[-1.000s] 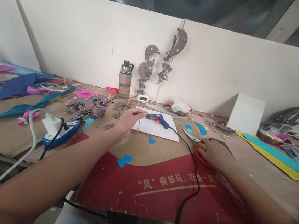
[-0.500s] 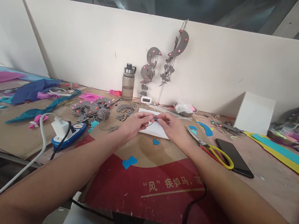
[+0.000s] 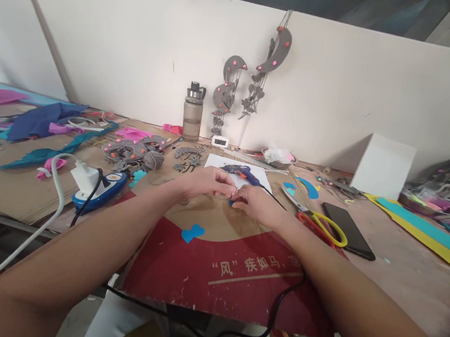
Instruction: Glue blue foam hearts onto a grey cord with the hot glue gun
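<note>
My left hand (image 3: 211, 183) and my right hand (image 3: 257, 203) meet over the cardboard, fingertips pinched together. What they hold between them is too small and hidden to make out. A bit of blue (image 3: 231, 203) shows just under the fingers of my right hand. Behind the hands, a blue glue gun (image 3: 248, 175) lies on a white sheet (image 3: 214, 161), its cord running to the right. Nearer to me, a blue cloud-shaped piece (image 3: 193, 233) rests on the red part of the cardboard (image 3: 251, 302).
Scissors (image 3: 315, 223) and a black phone (image 3: 349, 232) lie to the right. On the left are a blue power strip (image 3: 104, 193) and grey yarn pieces (image 3: 134, 153). A bottle (image 3: 192, 114) stands at the back by hanging moon ornaments (image 3: 279, 51).
My hands have come lower and nearer to me, uncovering the glue gun on the white sheet. The blue heart seen below them before is now mostly hidden. The view has tilted down slightly.
</note>
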Demonstrator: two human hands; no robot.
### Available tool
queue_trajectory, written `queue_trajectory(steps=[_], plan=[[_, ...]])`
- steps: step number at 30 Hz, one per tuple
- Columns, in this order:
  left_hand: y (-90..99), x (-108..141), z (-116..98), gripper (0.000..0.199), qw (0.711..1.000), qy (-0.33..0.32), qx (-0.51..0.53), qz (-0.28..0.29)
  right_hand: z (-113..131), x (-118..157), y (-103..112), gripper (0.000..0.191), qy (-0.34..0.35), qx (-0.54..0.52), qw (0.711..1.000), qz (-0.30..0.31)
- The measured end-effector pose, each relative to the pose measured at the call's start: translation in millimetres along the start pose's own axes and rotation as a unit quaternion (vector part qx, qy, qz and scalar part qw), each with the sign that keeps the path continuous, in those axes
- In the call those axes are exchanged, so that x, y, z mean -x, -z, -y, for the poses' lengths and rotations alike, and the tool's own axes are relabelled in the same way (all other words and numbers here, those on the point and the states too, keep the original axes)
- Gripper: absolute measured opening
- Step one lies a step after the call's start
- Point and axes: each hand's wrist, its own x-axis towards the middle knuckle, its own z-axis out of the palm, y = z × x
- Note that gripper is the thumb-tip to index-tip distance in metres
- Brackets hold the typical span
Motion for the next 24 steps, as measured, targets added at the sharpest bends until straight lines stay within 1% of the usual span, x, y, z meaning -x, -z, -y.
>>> queue_trajectory(steps=[2,3,5,6,8,11,13,16,17,18,19,22,23,24], plan=[[0.4,4.0,-4.5,0.023,0.997,0.016,-0.043,0.064,1.8,0.2,1.8,0.019,-0.004,0.011,0.999,-0.034],[0.6,5.7,-6.4,0.024,0.994,0.024,-0.056,0.087,2.2,0.6,2.8,0.022,-0.012,0.006,0.998,-0.057],[1.1,7.7,-8.6,0.028,0.99,0.042,-0.067,0.113,1.6,1.4,4.7,0.024,-0.041,-0.041,0.994,-0.096],[1.5,7.9,-8.8,0.03,0.99,0.047,-0.066,0.115,1.0,1.8,5.5,0.023,-0.059,-0.079,0.99,-0.105],[2.3,7.1,-8.1,0.032,0.993,0.047,-0.051,0.096,0.2,2.3,6.5,0.023,-0.081,-0.153,0.978,-0.114],[3.0,5.2,-6.6,0.033,0.997,0.049,-0.011,0.056,1.7,1.8,7.2,0.022,-0.071,-0.201,0.965,-0.151],[2.0,5.1,-6.5,0.029,0.996,0.053,-0.008,0.069,3.7,0.9,7.2,0.022,-0.064,-0.224,0.957,-0.173],[-1.8,5.8,-6.8,0.023,0.99,0.045,-0.049,0.126,4.8,-0.6,6.9,0.023,-0.061,-0.254,0.944,-0.199],[-3.1,5.6,-6.4,0.023,0.989,0.041,-0.054,0.131,4.3,-0.8,6.8,0.023,-0.057,-0.26,0.941,-0.21],[-4.2,5.0,-5.5,0.023,0.991,0.037,-0.047,0.121,3.5,-1.0,6.7,0.024,-0.051,-0.266,0.938,-0.219],[-4.9,3.9,-4.1,0.024,0.994,0.035,-0.031,0.098,2.6,-1.1,6.6,0.024,-0.044,-0.271,0.934,-0.226],[-4.5,-1.6,2.5,0.032,0.998,0.033,0.058,-0.011,0.5,-0.8,6.0,0.026,-0.01,-0.273,0.931,-0.244],[-3.8,-3.8,4.9,0.035,0.995,0.034,0.09,-0.04,0.5,-0.6,5.7,0.026,0.003,-0.264,0.932,-0.247],[-3.2,-5.9,7.2,0.037,0.991,0.033,0.117,-0.058,1.0,-0.3,5.4,0.026,0.017,-0.251,0.935,-0.251]])
